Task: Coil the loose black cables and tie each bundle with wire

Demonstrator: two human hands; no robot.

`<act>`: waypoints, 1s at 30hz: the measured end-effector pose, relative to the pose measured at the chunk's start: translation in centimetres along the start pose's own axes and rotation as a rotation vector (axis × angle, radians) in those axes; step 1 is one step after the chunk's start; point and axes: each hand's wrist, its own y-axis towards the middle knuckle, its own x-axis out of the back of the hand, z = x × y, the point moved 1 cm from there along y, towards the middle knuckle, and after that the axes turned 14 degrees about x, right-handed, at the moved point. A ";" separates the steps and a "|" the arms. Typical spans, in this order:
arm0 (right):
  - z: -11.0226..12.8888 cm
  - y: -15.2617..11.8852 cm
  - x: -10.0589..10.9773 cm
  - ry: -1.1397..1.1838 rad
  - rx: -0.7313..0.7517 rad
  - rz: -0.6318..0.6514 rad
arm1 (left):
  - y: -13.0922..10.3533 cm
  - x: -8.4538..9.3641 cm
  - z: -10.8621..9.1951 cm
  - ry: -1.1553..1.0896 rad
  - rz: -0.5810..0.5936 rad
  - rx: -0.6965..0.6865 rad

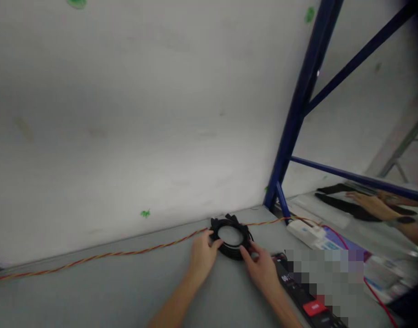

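Observation:
A coiled black cable rests at the back of the grey tabletop, close to the white wall, with dark ties or connector ends at its top. My left hand grips the coil's left side between thumb and fingers. On the lower right side, my right hand pinches the same coil. A twisted red and yellow wire runs along the back of the table and passes behind the coil. Just right of my right hand lies a long black box with a red patch.
A dark blue metal frame rises to the right of the coil. Beyond it lie white boxes and a red cord. Another person's hands work on dark material at the far right. Part of the lower right is pixelated.

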 end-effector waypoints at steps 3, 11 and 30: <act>0.6 -1.2 -0.3 -0.126 0.059 -0.119 | -1.4 1.5 0.8 0.095 0.033 -0.050; 9.3 -2.9 -3.8 0.193 0.475 0.294 | -6.6 8.6 3.0 0.443 0.138 -0.381; 11.7 -4.9 -8.9 0.320 0.699 0.763 | -8.0 12.5 6.7 0.557 0.131 -0.445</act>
